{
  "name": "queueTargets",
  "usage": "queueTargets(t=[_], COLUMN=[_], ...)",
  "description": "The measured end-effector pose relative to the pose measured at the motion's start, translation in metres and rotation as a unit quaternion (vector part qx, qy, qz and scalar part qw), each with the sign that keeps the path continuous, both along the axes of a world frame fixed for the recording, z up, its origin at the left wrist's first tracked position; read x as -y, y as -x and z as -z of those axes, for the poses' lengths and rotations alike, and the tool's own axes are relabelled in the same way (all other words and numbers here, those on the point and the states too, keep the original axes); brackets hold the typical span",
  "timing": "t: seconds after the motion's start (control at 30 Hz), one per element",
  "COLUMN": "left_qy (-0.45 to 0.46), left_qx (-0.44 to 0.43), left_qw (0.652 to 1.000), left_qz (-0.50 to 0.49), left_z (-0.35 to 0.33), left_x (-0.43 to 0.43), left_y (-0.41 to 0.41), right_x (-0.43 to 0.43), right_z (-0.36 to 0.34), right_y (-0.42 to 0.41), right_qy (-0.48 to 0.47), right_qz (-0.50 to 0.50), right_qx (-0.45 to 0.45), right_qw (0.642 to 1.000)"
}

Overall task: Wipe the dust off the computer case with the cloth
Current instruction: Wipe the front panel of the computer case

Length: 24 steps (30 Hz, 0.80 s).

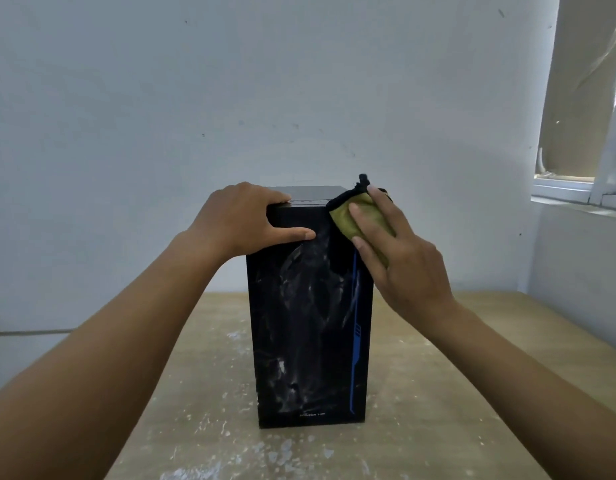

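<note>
A black computer case point(310, 341) stands upright on the table, its front panel facing me, streaked with grey dust and marked by a blue stripe down the right side. My left hand point(237, 220) grips the case's top left corner, with the fingers over the top edge and the thumb lying across the front. My right hand point(403, 258) presses a yellow-green cloth point(344, 216) with a black edge flat against the upper right corner of the front panel, fingers straight. Part of the cloth is hidden under that hand.
The case sits on a light wooden table point(438, 375) speckled with white dust and flakes. A pale wall rises close behind it. A window point(583, 133) with a white sill is at the right.
</note>
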<state>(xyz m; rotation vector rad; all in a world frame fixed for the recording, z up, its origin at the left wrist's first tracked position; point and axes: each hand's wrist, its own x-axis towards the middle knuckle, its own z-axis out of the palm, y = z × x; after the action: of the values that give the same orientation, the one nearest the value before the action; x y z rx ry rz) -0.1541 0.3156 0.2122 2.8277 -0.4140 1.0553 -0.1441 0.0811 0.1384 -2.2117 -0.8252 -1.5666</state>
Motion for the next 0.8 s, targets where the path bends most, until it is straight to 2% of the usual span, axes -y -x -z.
queueTargets(t=[0.13,0.37,0.63,0.8], left_qy=[-0.061,-0.083,-0.059,-0.037], left_qx=[0.026,0.057,0.067,0.093], left_qw=[0.998,0.995,0.996,0.994], left_qz=[0.006,0.016,0.028,0.036], left_z=[0.001,0.008,0.008,0.014], left_x=[0.012,0.004,-0.003,-0.002], left_y=[-0.003,-0.003,-0.01,-0.011], right_x=[0.0,0.018,0.011,-0.003], right_z=[0.019,0.057,0.003,0.018], right_y=[0.003,0.002,-0.001,-0.005], right_qy=[-0.01,0.085,0.029,0.018], right_qz=[-0.028,-0.041,0.008,0.024], right_qx=[-0.003,-0.006,0.031,0.028], right_qw=[1.0,0.996,0.999,0.999])
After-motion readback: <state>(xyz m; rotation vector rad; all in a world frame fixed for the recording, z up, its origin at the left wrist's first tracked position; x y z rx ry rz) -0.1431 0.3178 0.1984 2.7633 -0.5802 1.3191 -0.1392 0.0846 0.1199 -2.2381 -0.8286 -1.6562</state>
